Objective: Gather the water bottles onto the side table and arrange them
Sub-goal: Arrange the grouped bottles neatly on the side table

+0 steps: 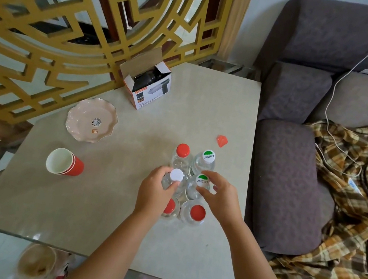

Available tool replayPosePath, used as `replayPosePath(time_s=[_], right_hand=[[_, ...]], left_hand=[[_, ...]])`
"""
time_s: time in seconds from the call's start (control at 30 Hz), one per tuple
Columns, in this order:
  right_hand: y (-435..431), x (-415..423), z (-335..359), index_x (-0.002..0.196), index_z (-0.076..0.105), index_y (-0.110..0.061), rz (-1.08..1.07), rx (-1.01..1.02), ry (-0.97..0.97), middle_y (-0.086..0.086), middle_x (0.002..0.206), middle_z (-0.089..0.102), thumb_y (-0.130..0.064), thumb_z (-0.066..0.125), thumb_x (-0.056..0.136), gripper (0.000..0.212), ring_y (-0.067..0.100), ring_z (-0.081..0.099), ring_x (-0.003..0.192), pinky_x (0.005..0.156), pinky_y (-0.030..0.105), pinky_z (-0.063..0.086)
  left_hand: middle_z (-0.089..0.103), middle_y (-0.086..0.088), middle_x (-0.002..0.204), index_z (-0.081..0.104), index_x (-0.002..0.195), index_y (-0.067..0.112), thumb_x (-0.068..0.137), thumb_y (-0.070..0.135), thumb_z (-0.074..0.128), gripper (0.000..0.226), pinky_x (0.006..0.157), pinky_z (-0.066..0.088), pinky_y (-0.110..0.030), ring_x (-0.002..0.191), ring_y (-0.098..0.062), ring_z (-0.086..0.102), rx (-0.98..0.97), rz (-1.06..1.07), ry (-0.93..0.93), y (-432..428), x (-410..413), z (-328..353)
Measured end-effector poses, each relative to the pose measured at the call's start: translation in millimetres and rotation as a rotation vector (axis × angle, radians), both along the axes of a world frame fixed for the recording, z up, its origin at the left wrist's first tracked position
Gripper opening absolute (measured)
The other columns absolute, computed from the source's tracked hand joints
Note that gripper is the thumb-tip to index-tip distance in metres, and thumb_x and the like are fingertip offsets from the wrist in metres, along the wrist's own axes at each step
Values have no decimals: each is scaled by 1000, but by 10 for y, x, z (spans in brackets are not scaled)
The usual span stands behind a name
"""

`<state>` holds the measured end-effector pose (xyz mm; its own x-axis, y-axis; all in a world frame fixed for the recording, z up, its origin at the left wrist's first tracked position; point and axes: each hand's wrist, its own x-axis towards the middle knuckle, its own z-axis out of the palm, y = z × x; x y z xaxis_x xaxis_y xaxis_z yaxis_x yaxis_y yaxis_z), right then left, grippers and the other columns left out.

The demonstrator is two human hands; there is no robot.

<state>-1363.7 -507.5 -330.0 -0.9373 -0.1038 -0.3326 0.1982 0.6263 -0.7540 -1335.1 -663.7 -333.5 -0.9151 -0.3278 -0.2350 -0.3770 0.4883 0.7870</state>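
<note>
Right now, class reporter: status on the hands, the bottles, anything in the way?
Left hand grips white-capped bottle. Right hand grips near green-capped bottle. Six bottles clustered in two rows on side table. Red paper cups lie apart, left.

Six bottles (203, 164) stand in a two-by-three block right of centre on the tabletop (98, 210). A plate (91, 119) and stacked cups (64, 162) sit to their left, a box (146, 87) above them in frame, a sofa (288, 181) at right.

left hand (157, 191): fingers curled round white-capped bottle (176, 175) | right hand (222, 195): pinches green-capped bottle (203, 181) | left arm (108, 251), right arm (262, 274): bare, extended forward
</note>
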Motion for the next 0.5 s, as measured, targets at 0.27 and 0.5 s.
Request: replayPosePath(time_s=[0.27,0.5], right_hand=[[29,-10,-14,119,58,-16,10,-18,-12,2,120,63,-16,70,79,41,18,57,108,84,16,37],[50,-30,-58,117,58,-18,33,-28,-13,0,117,64,-17,71,78,41,15,57,110,84,16,37]], left_hand=[[67,-2,107,63,104,12,79,16,70,27,77,39,-20,98,-16,58,2,-12,-13,-15,-16,14],[66,-1,108,62,105,12,79,15,70,28,76,36,-13,98,-13,57,14,-7,-8,-4,-9,40]])
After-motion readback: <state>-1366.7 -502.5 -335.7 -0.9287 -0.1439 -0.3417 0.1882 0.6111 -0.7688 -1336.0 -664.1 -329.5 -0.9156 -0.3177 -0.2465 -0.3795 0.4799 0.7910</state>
